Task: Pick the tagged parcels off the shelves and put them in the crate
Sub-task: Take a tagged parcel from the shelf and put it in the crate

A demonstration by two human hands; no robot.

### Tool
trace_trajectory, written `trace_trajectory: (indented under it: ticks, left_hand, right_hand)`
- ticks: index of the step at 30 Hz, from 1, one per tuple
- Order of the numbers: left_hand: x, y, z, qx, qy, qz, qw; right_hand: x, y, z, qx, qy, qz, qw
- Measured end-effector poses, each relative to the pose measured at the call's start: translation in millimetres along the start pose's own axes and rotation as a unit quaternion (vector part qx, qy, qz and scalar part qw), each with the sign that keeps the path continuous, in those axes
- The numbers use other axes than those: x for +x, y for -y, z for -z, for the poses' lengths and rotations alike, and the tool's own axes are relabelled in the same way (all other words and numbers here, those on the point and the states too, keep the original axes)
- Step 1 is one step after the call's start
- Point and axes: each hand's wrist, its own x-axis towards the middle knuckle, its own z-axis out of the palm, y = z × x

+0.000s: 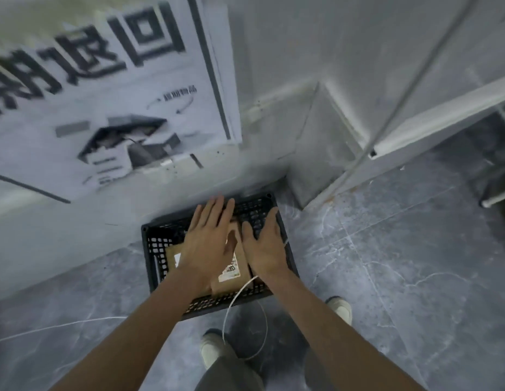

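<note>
A black lattice crate (152, 249) stands on the grey floor against the wall. Inside it lie brown cardboard parcels (234, 280) with a white printed label facing up. My left hand (209, 238) hovers over the crate with fingers straight and spread, palm down, covering part of the parcels. My right hand (267, 244) is beside it over the crate's right half, fingers straight, holding nothing. Whether either hand touches the parcels I cannot tell.
A large white poster (104, 103) with black characters hangs on the wall behind the crate. A white metal shelf frame (432, 119) stands at the right. A thin white cord (243, 294) loops from the crate down past my shoes (214, 345).
</note>
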Motion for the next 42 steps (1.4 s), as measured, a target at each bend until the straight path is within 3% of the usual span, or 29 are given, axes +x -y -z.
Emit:
trace_trajectory:
  ticks: [5,10,14,21,33,42]
  left_hand:
    - [-14,-22,107,-0.013,-0.072,0.029,0.997]
    - [-42,-36,216,-0.005,-0.159,0.077,0.984]
    - [-82,-37,302,0.013,-0.216,0.106,0.97]
    - [-145,-32,431,0.071,-0.286,0.198,0.935]
    - [-267,-83,573,0.164,-0.418,0.403,0.797]
    - [-448,-164,606,0.232,-0.447,0.539,0.675]
  right_hand:
    - [-55,92,34,-0.066,-0.043,0.117,0.99]
    - [-120,164,62,-0.19,-0.082,0.215,0.954]
    - [-179,212,86,-0.313,-0.126,0.334,0.88]
    - [-263,302,128,-0.357,-0.2,0.484,0.773]
    - [-378,439,158,-0.36,-0.162,0.699,0.596]
    - [-524,435,110,-0.289,-0.043,0.814,0.503]
